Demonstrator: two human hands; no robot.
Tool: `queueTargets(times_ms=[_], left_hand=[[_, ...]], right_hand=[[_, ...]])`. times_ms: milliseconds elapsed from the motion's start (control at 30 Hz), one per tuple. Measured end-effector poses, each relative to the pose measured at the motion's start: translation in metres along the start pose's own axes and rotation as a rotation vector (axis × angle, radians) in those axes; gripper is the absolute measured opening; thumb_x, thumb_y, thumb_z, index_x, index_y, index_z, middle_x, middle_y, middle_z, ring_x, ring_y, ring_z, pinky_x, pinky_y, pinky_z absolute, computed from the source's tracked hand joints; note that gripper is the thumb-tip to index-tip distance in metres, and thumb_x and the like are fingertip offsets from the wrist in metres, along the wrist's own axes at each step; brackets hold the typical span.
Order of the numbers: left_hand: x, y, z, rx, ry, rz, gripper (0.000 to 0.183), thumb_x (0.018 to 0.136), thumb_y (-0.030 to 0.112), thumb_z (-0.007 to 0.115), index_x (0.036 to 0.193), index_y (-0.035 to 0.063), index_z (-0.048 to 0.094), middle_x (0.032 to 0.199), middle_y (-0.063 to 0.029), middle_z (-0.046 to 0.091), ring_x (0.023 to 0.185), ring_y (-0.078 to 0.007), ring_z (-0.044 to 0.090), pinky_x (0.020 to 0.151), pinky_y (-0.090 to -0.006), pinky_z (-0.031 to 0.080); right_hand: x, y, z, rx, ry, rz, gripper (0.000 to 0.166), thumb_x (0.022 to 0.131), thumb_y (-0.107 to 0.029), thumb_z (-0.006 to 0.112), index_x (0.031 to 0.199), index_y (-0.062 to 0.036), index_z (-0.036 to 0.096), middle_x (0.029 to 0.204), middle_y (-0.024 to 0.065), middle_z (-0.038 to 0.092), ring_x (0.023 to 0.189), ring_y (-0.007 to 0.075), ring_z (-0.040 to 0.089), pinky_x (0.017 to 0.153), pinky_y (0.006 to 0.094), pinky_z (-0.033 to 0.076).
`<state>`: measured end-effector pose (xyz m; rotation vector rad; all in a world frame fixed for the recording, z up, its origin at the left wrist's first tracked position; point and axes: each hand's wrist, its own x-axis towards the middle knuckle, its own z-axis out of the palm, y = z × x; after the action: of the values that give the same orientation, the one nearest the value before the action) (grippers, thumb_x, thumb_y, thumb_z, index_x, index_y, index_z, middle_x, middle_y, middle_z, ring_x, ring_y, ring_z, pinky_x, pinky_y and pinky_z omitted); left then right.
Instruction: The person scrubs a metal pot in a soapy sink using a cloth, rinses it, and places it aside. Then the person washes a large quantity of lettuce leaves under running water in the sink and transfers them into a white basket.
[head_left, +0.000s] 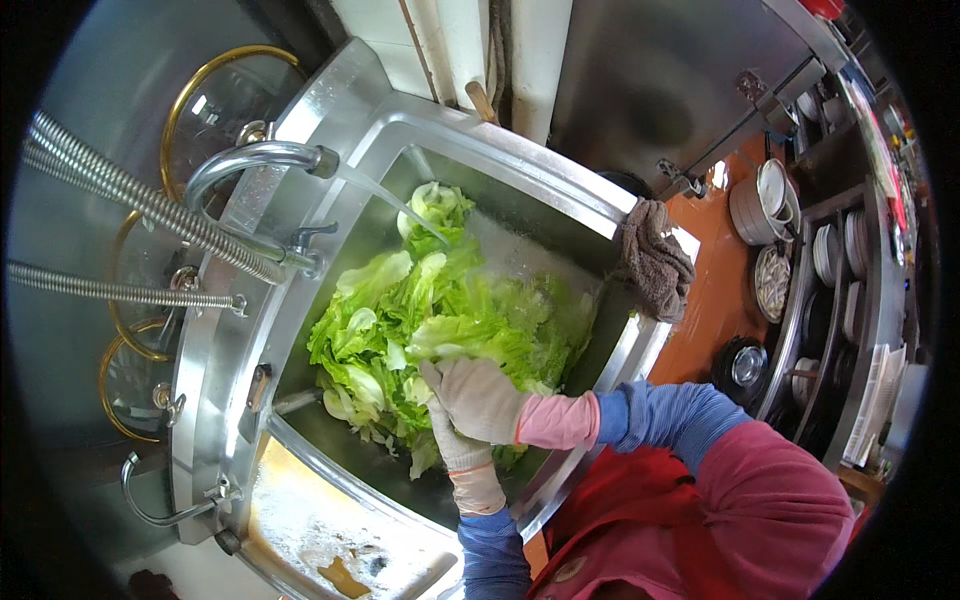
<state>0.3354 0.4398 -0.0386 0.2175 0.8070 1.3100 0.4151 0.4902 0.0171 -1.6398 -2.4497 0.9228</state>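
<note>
My right hand (480, 399), in a pale knitted glove, reaches in from the right over a sink basin (525, 225). Below it is my left hand (455, 444), in the same kind of glove, its fingers partly covered by the right hand. The two hands meet at the near edge of a heap of green lettuce leaves (450, 322). Their fingertips touch leaves, but whether they grip one is hidden. Part of the lettuce lies under water. From a curved metal faucet (259, 154), a water stream (397, 202) runs onto the leaves.
A brown towel (657, 259) hangs over the basin's rim. Beside it, a second basin (322, 517) holds foamy, yellowish water. Flexible metal hoses (157, 202) and gold-rimmed glass lids (225, 112) are behind the faucet. Pots (761, 202) and shelved dishes (825, 255) stand right.
</note>
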Motion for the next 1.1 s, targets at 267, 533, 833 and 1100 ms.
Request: queueTargets(times_ms=[267,533,833,1100], left_hand=[[-0.024,0.021,-0.045,0.008,0.181,0.073,0.053,0.086,0.047,0.047,0.126,0.0122,0.044,0.121,-0.0088,0.051,0.109,-0.0271,0.050,0.094,-0.0444,0.040],[-0.046,0.025,-0.078,-0.124,0.191,0.064,0.053,0.087,0.049,0.045,0.126,0.0138,0.045,0.120,-0.0088,0.051,0.108,-0.0268,0.049,0.093,-0.0453,0.041],[-0.053,0.022,-0.077,-0.110,0.249,0.076,0.054,0.086,0.047,0.047,0.127,0.0126,0.044,0.121,-0.0092,0.051,0.109,-0.0277,0.049,0.094,-0.0451,0.041],[-0.033,0.026,-0.037,-0.019,0.210,-0.100,0.052,0.085,0.039,0.052,0.125,0.0074,0.044,0.115,-0.0112,0.054,0.102,-0.0253,0.055,0.089,-0.0406,0.045]], right_hand=[[0.041,0.095,-0.072,0.197,-0.177,0.181,0.037,0.084,-0.036,0.047,0.098,-0.0050,0.060,0.081,0.0146,0.063,0.073,0.0270,0.061,0.066,0.0368,0.050],[0.059,0.208,0.029,0.327,-0.695,0.042,0.058,0.069,-0.051,0.067,0.090,0.0026,0.065,0.077,0.0145,0.064,0.067,0.0257,0.055,0.065,0.0401,0.044],[0.034,0.172,-0.072,0.167,-0.510,0.123,0.041,0.073,-0.040,0.063,0.090,-0.0026,0.067,0.074,0.0112,0.065,0.061,0.0201,0.059,0.060,0.0337,0.049],[0.003,0.119,-0.066,0.960,0.213,0.115,0.034,0.079,-0.031,0.061,0.107,-0.0120,0.063,0.085,0.0100,0.066,0.062,0.0182,0.062,0.058,0.0287,0.050]])
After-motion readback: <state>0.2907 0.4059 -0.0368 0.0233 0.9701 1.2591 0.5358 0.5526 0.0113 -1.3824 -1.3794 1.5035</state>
